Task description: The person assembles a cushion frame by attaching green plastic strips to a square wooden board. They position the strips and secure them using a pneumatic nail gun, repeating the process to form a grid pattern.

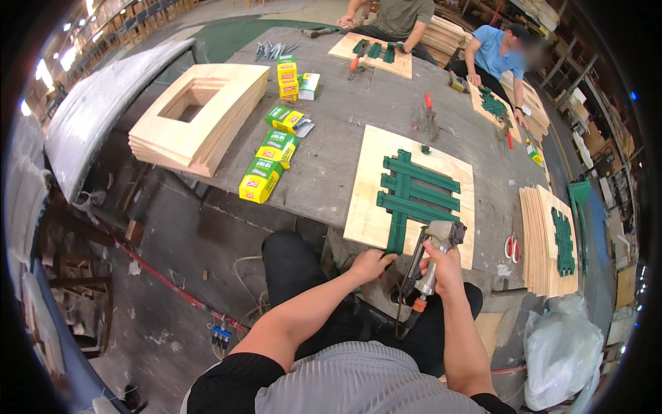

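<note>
A square plywood panel [365, 179] lies at the table's near edge, with several green webbing straps [420, 201] running across its middle. One lengthwise strap crosses the others and reaches down to the near edge. My left hand [373, 266] pinches that strap's near end at the panel's edge. My right hand [445, 265] is wrapped round the handle of a pneumatic staple gun [445, 234], whose body hangs over the panel's near right part. An orange hose fitting shows below the grip. The gun hides some of the strap ends. A small green scrap [425, 149] rests above the straps.
Left, a stack of plywood frames [176, 141] stands beside yellow-and-green cartons [264, 172]. Red-handled pliers [430, 116] lie beyond my panel. Right are red-handled scissors [512, 248] and stacked panels [541, 241]. Two people work at strapped panels [403, 63] across the table [324, 138].
</note>
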Available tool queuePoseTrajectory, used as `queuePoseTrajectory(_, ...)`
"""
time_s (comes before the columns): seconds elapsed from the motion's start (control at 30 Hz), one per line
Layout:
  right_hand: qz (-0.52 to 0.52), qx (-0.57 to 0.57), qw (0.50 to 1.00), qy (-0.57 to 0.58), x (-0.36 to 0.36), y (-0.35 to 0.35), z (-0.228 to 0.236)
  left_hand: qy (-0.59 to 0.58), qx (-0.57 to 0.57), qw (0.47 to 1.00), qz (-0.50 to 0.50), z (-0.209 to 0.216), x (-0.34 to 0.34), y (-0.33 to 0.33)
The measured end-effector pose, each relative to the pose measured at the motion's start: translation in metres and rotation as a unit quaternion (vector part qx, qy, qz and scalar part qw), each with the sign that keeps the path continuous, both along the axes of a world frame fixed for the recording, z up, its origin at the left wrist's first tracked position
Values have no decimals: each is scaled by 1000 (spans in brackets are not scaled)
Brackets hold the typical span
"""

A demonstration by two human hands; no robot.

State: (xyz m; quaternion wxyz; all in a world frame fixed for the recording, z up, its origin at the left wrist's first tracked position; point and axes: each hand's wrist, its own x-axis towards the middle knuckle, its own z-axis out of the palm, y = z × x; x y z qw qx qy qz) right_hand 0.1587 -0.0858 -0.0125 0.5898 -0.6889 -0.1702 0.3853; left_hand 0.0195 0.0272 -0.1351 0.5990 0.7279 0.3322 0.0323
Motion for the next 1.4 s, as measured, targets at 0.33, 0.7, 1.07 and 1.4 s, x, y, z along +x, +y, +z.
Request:
queuePoseTrajectory(0.33, -25, 5, 998, 54, 13, -43, -25, -132, 361, 923, 11, 65, -31, -12)
queuePoseTrajectory(0.7, 51, 6, 998, 41, 0, -1, -8, -114, -225, 965, 71, 89, 84, 117)
queuePoseTrajectory(1.07, 56, -66, 996, 33, -1, 37, -4, -116, -275, 952, 71, 59, 94, 129)
queuePoseTrajectory(1.4, 69, -109, 991, 18, -6, 42, -8, -124, -326, 936, 54, 53, 88, 139)
